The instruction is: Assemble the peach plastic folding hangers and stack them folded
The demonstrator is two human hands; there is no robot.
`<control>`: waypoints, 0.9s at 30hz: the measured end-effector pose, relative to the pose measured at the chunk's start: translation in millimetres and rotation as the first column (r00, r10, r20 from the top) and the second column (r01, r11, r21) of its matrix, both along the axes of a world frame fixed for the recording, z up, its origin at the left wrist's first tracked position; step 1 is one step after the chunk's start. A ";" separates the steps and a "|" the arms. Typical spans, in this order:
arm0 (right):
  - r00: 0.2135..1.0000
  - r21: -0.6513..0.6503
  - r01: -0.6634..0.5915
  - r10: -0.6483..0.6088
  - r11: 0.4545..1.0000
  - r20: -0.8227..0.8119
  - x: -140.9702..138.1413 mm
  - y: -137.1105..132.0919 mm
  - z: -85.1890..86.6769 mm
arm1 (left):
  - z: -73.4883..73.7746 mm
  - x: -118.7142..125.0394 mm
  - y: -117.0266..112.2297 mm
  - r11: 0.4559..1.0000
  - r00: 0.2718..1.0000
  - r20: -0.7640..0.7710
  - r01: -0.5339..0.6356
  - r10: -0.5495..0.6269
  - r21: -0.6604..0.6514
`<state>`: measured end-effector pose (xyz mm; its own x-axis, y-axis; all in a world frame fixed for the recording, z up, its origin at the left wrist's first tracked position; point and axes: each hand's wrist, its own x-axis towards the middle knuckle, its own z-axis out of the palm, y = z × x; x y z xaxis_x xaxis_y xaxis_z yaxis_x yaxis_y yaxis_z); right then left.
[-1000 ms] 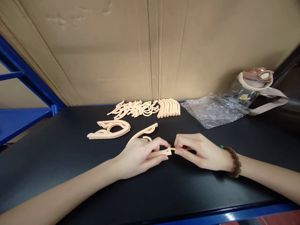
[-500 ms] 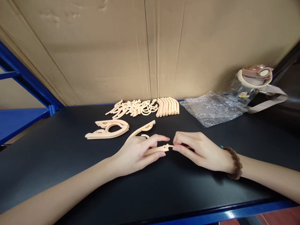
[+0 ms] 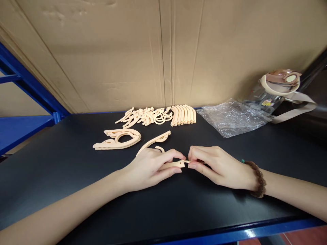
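Observation:
My left hand is closed around a beige plastic folding-hanger arm, whose holed end shows between thumb and index finger. My right hand pinches a thin beige hanger piece that meets this end; most of it is hidden by the fingers. My left index fingertip rests at the joint. Beyond my left hand, another curved hanger arm and a small hook-shaped piece stick out; I cannot tell whether they lie on the table or touch the hand.
Folded hangers lie stacked at left on the black table. Behind are a heap of loose hanger pieces and a neat row of hanger arms. A clear plastic bag and a strapped bottle sit at the right, before a cardboard wall.
My left index finger has come down onto the end of the hanger arm, at the joint. My right hand stays nearly in place, and the view has shifted slightly.

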<state>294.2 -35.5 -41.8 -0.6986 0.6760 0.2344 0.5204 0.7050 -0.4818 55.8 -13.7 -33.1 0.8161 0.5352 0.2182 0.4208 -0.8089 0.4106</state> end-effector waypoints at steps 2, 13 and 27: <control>1.000 0.014 -0.015 0.015 1.000 0.012 -1.4 0.1 -0.4 | 0.4 1.3 -0.5 1.000 1.000 0.000 0.015 -0.015 -0.023; 1.000 0.037 -0.015 0.016 0.999 -0.007 -0.6 0.9 2.4 | 0.6 2.5 -0.6 0.998 0.998 0.069 0.018 -0.013 -0.068; 0.998 0.010 -0.035 0.036 0.999 -0.051 2.5 2.2 1.4 | 1.3 3.2 -3.9 0.995 0.996 0.092 0.023 -0.014 -0.095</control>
